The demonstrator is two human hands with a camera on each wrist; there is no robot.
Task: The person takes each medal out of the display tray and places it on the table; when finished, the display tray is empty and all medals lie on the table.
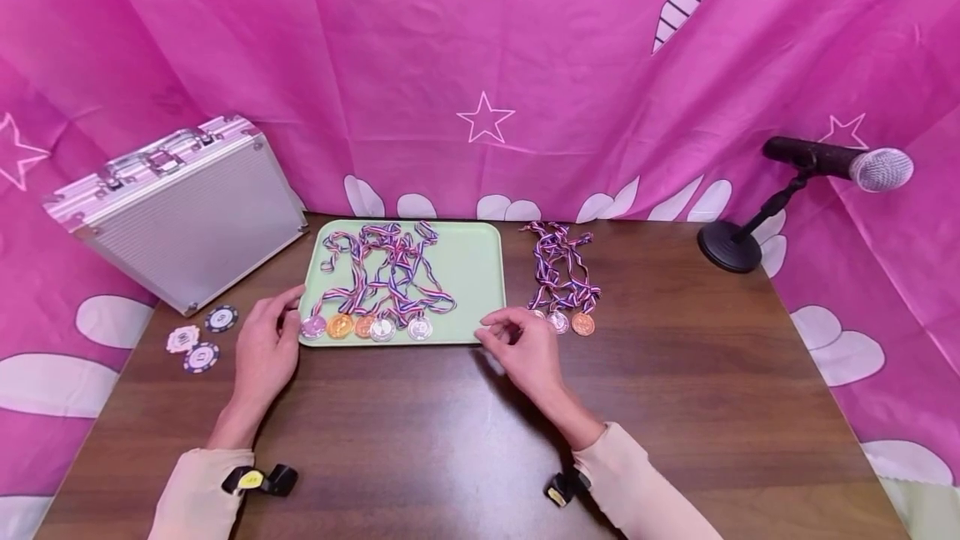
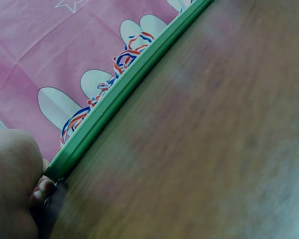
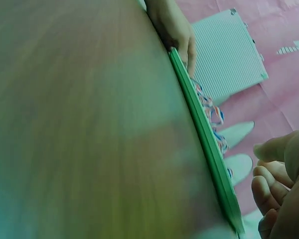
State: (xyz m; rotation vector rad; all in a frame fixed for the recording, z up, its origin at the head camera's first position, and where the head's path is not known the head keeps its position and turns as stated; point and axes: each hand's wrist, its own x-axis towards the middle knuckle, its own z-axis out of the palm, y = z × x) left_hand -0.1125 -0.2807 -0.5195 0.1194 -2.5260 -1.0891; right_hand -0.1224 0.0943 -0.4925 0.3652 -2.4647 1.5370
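A light green tray [image 1: 472,273] lies on the wooden table, bearing several medals on striped ribbons [image 1: 397,273]; their discs, such as the gold medal [image 1: 340,326], line its front edge. My left hand [image 1: 266,348] grips the tray's left end near the front corner, with fingertips showing low beside that corner in the left wrist view. My right hand [image 1: 525,348] hovers by the front right corner. Its thumb and fingers are loosely bent and hold nothing; in the right wrist view a gap separates them from the tray [image 3: 207,134].
Right of the tray lie more ribboned medals, including a bronze medal [image 1: 582,323]. A silver case [image 1: 195,215] stands at the back left, with several poker chips [image 1: 201,357] before it. A microphone on a stand [image 1: 731,246] is at the back right. A pink curtain [image 1: 420,65] hangs behind.
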